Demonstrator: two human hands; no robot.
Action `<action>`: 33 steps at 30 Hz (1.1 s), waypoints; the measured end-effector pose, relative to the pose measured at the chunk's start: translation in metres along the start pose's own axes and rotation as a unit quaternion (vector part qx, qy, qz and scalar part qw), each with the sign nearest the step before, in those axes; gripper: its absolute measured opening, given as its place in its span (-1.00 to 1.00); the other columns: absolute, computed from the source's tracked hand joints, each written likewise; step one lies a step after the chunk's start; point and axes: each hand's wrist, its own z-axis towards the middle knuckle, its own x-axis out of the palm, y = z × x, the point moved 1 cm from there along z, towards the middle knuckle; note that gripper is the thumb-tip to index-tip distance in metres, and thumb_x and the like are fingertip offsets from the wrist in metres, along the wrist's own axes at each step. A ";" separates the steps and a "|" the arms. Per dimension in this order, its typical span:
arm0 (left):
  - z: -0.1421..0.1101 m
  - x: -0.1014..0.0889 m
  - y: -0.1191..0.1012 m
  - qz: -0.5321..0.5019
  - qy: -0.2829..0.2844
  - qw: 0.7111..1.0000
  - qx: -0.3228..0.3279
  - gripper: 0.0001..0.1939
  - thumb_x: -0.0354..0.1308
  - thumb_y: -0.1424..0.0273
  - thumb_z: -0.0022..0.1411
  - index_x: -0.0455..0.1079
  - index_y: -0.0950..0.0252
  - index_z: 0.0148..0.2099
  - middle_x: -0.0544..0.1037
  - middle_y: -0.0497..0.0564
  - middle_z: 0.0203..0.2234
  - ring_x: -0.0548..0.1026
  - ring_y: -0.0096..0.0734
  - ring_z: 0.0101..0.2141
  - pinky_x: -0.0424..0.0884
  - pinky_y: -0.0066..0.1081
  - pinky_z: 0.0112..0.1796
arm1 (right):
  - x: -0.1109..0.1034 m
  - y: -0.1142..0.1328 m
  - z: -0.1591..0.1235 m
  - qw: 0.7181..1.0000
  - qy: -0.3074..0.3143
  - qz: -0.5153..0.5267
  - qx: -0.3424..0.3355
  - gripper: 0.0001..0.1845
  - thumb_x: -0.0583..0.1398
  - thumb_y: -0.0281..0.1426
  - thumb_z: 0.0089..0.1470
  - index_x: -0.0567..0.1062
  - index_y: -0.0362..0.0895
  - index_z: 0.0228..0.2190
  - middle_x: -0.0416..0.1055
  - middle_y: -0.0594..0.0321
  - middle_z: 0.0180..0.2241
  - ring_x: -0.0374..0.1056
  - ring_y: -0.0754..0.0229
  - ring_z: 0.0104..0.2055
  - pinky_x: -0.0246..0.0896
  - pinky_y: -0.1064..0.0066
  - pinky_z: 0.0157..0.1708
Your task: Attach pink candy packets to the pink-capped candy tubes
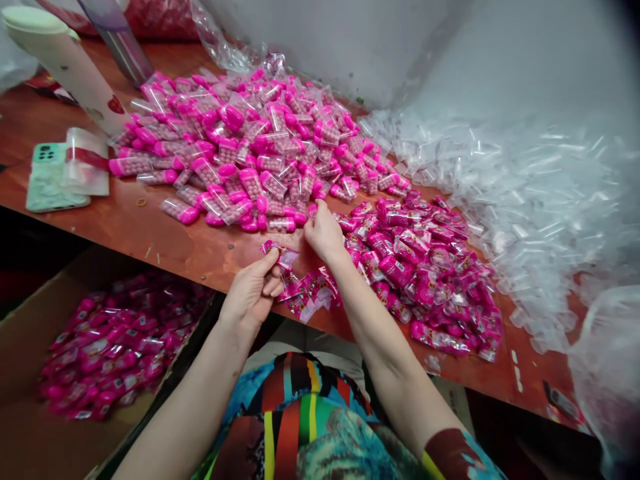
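Looking over a reddish-brown table (200, 257), heaped at far right with clear plastic pieces (500, 180), in the middle with pink-capped tubes (250, 153); down left to a cardboard box (23, 340) of wrapped packs (115, 347), up to a second pile of packs (420, 267) right of centre; on to the left hand (253, 287), pinching a printed pink wrapper (286, 257) beside loose wrappers (313, 293) at the near edge; over to the right hand (324, 232), curled against a pink cap (313, 208) at the near side of the tubes, can't tell whether gripping it

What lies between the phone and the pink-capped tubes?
Head view: a red-banded clear plastic piece, partly over the phone, on the side toward the pink-capped tubes.
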 end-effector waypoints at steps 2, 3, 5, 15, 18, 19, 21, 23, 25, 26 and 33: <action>-0.003 -0.002 0.000 -0.009 -0.005 1.000 -0.002 -0.76 0.33 0.43 0.10 0.34 0.38 -0.48 0.38 -0.13 -0.70 0.06 -0.78 -0.81 0.00 -0.63 -0.76 | -0.012 -0.002 -0.023 0.993 0.000 0.118 -0.010 -0.45 0.09 -0.42 0.17 0.18 -0.21 0.19 0.45 -0.05 -0.06 0.43 -0.01 -0.09 0.36 0.12 -0.11; -0.003 -0.003 0.001 -0.012 -0.010 1.000 0.000 -0.75 0.33 0.42 0.10 0.33 0.37 -0.49 0.37 -0.13 -0.70 0.06 -0.78 -0.80 0.01 -0.63 -0.76 | -0.018 -0.003 -0.037 0.980 0.026 0.199 -0.003 -0.44 0.10 -0.37 0.19 0.17 -0.17 0.20 0.49 0.05 -0.15 0.46 0.07 -0.22 0.40 0.20 -0.22; -0.004 -0.005 0.005 -0.016 -0.012 1.000 0.005 -0.73 0.35 0.41 0.09 0.31 0.36 -0.49 0.37 -0.13 -0.69 0.06 -0.78 -0.80 0.01 -0.63 -0.75 | -0.026 -0.004 -0.071 0.923 0.120 0.365 0.036 -0.41 0.10 -0.28 0.22 0.11 -0.08 0.23 0.48 0.20 -0.31 0.42 0.19 -0.44 0.36 0.35 -0.51; -0.010 0.007 0.042 -0.022 0.009 1.000 0.007 -0.70 0.40 0.39 0.03 0.31 0.36 -0.49 0.35 -0.16 -0.68 0.10 -0.77 -0.76 0.03 -0.61 -0.73 | -0.032 -0.011 -0.162 0.829 0.092 0.535 0.136 -0.32 0.26 -0.19 0.10 0.18 0.14 0.21 0.39 0.26 -0.24 0.33 0.28 -0.48 0.35 0.41 -0.61; -0.012 0.012 0.049 -0.016 0.014 1.000 0.008 -0.69 0.41 0.37 0.03 0.32 0.37 -0.50 0.35 -0.16 -0.69 0.11 -0.76 -0.77 0.05 -0.60 -0.72 | -0.032 -0.011 -0.166 0.837 0.080 0.524 0.140 -0.34 0.26 -0.20 0.10 0.20 0.13 0.19 0.38 0.26 -0.24 0.32 0.30 -0.50 0.33 0.42 -0.63; -0.012 0.013 0.050 -0.015 0.017 1.000 0.009 -0.69 0.41 0.36 0.03 0.32 0.37 -0.50 0.36 -0.16 -0.69 0.11 -0.76 -0.76 0.06 -0.60 -0.72 | -0.032 -0.011 -0.167 0.840 0.076 0.517 0.142 -0.34 0.26 -0.20 0.09 0.21 0.13 0.19 0.38 0.26 -0.23 0.32 0.30 -0.51 0.31 0.42 -0.63; -0.013 0.014 0.052 -0.015 0.021 1.000 0.009 -0.68 0.41 0.35 0.03 0.32 0.36 -0.50 0.36 -0.15 -0.69 0.12 -0.76 -0.76 0.07 -0.60 -0.72 | -0.032 -0.010 -0.170 0.847 0.066 0.508 0.145 -0.34 0.27 -0.22 0.08 0.21 0.12 0.18 0.39 0.26 -0.22 0.31 0.32 -0.53 0.28 0.44 -0.65; -0.013 0.014 0.054 -0.017 0.021 1.000 0.003 -0.68 0.41 0.34 0.03 0.32 0.36 -0.50 0.36 -0.15 -0.68 0.12 -0.75 -0.76 0.07 -0.60 -0.72 | -0.032 -0.010 -0.173 0.850 0.054 0.503 0.146 -0.35 0.27 -0.23 0.08 0.20 0.10 0.17 0.39 0.25 -0.21 0.30 0.33 -0.53 0.26 0.45 -0.65; -0.013 0.015 0.055 -0.018 0.018 1.000 -0.003 -0.67 0.41 0.34 0.04 0.31 0.35 -0.50 0.36 -0.15 -0.69 0.11 -0.75 -0.77 0.08 -0.60 -0.72 | -0.033 -0.011 -0.174 0.855 0.038 0.495 0.147 -0.36 0.26 -0.24 0.09 0.18 0.09 0.17 0.39 0.24 -0.21 0.30 0.33 -0.53 0.25 0.45 -0.65; -0.014 0.015 0.055 -0.019 0.016 1.000 -0.005 -0.67 0.40 0.35 0.05 0.30 0.35 -0.50 0.36 -0.15 -0.69 0.11 -0.75 -0.77 0.07 -0.60 -0.72 | -0.034 -0.012 -0.174 0.857 0.031 0.492 0.146 -0.36 0.25 -0.23 0.10 0.18 0.08 0.16 0.39 0.23 -0.21 0.29 0.33 -0.53 0.25 0.45 -0.65; -0.015 0.016 0.061 -0.031 0.027 0.999 0.001 -0.68 0.44 0.38 0.00 0.32 0.36 -0.47 0.35 -0.15 -0.69 0.10 -0.75 -0.76 0.04 -0.61 -0.73 | -0.033 -0.016 -0.179 0.858 0.032 0.493 0.139 -0.38 0.27 -0.25 0.10 0.20 0.06 0.14 0.39 0.27 -0.24 0.29 0.38 -0.57 0.24 0.51 -0.68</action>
